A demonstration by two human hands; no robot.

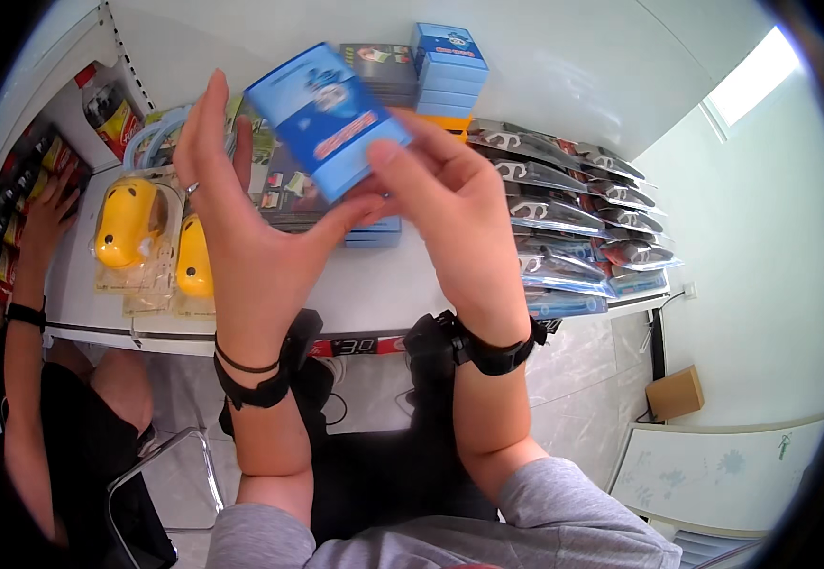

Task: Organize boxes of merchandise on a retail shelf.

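A light and dark blue small carton (330,121) is raised and tilted above the shelf, bearing a cartoon figure and writing. My right hand (462,220) grips its lower right side, thumb on the front face. My left hand (252,235) is spread at the carton's left, its fingers upright and apart. Its thumb reaches toward the carton's lower corner; whether it touches there I cannot tell. Under the hands, part of another light blue carton (373,233) shows on the white shelf (383,284). Behind the raised carton stand a stack of similar blue cartons (451,71) and a stack of dark flat boxes (380,71).
Yellow toys in clear packaging (127,224) lie left, near pale blue rings (159,135). Several hook-topped packages (554,206) are piled right. A co-worker's hand (46,217) reaches among cola bottles (10,192) far left. A metal-framed chair (163,455) stands below.
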